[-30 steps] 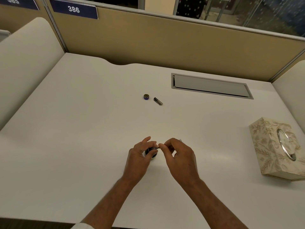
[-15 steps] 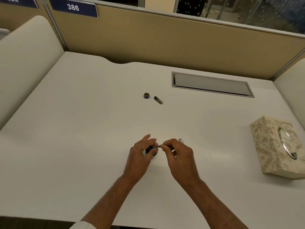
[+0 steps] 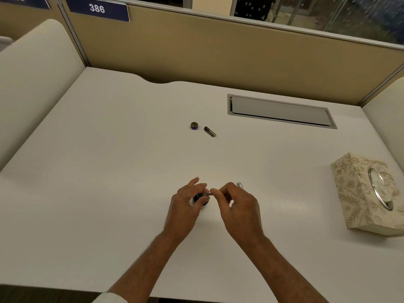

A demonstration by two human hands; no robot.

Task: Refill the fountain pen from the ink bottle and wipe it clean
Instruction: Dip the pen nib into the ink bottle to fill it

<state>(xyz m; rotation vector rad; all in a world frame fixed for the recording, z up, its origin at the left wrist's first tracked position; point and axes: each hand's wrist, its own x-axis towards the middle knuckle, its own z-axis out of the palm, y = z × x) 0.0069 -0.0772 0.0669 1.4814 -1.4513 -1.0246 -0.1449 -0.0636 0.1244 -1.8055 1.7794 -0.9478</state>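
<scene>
A small dark ink bottle (image 3: 202, 199) stands on the white desk (image 3: 109, 182) near its front middle. My left hand (image 3: 185, 204) curls round the bottle from the left. My right hand (image 3: 237, 204) pinches the fountain pen (image 3: 207, 193) and holds its nib end over the bottle's mouth. The pen's silver rear end (image 3: 239, 184) sticks out behind my right fingers. Farther back on the desk lie the bottle's round cap (image 3: 194, 125) and a short dark pen part (image 3: 210, 131), side by side.
A floral tissue box (image 3: 360, 189) with a metal ring on top stands at the desk's right edge. A grey cable hatch (image 3: 282, 111) is set into the desk at the back right. Tan partition walls close off the back, with padded side panels left and right.
Both hands stay at the bottle. My right hand has shifted slightly, bringing the pen tip closer over the bottle's mouth.
</scene>
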